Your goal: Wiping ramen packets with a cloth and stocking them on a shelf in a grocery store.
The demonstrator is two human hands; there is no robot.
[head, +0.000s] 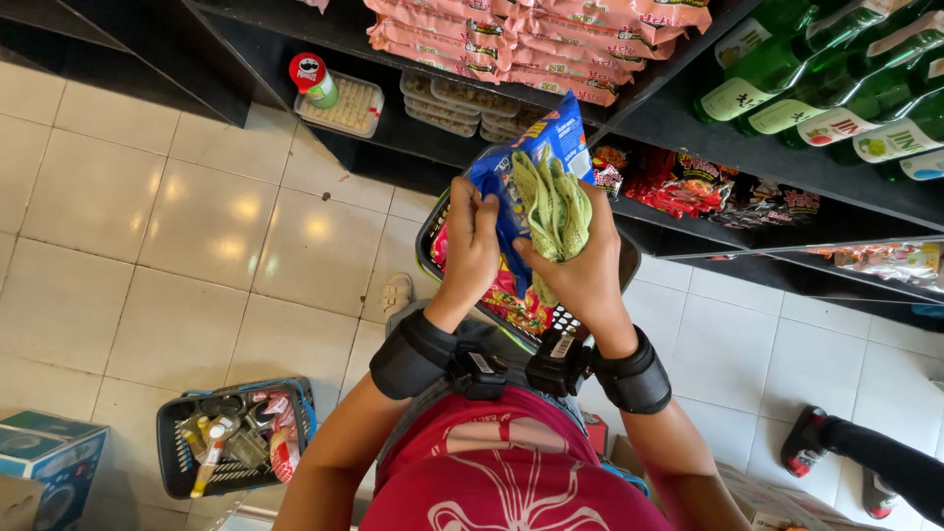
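Seen from the head: pale floor tiles [197, 226] run beneath dark shelves [688, 118] stocked with packets and green bottles [836, 59]; a basket [236, 438] of goods sits on the floor at lower left; the left hand [470, 246] has its fingers curled around a blue packet [531, 157], raised over another basket [433, 236]; the right hand [580, 270] clutches a green cloth [556, 206] pressed against that packet.
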